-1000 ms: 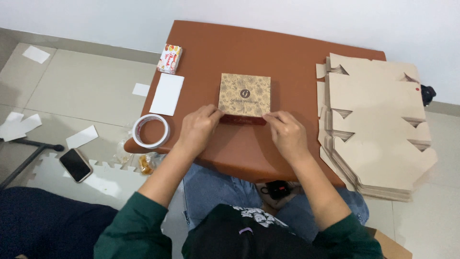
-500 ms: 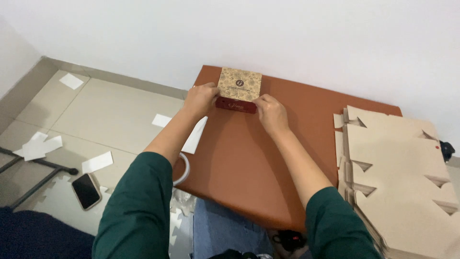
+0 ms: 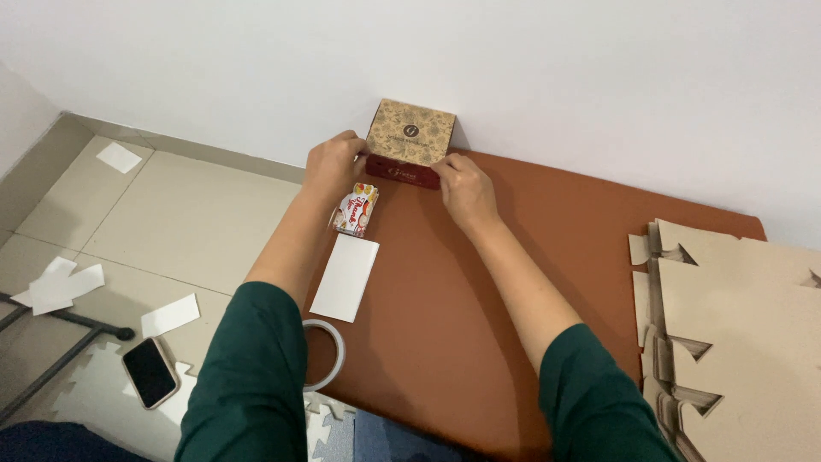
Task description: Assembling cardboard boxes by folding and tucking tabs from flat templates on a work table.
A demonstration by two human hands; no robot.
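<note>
A small closed cardboard box point(image 3: 410, 137) with a patterned tan lid and dark red sides rests at the far left corner of the brown table point(image 3: 513, 282), close to the white wall. My left hand point(image 3: 333, 161) grips its left side and my right hand point(image 3: 466, 186) grips its right front corner. Both arms are stretched out in dark green sleeves.
A small colourful packet point(image 3: 355, 210), a white card point(image 3: 345, 277) and a roll of clear tape point(image 3: 329, 352) lie along the table's left edge. A stack of flat die-cut cardboard blanks point(image 3: 735, 325) fills the right side. A phone point(image 3: 150, 372) and paper scraps point(image 3: 60, 287) lie on the floor.
Both hands have carried the box from the table's near middle out to the far corner by the wall. The view has tilted up and my arms have extended.
</note>
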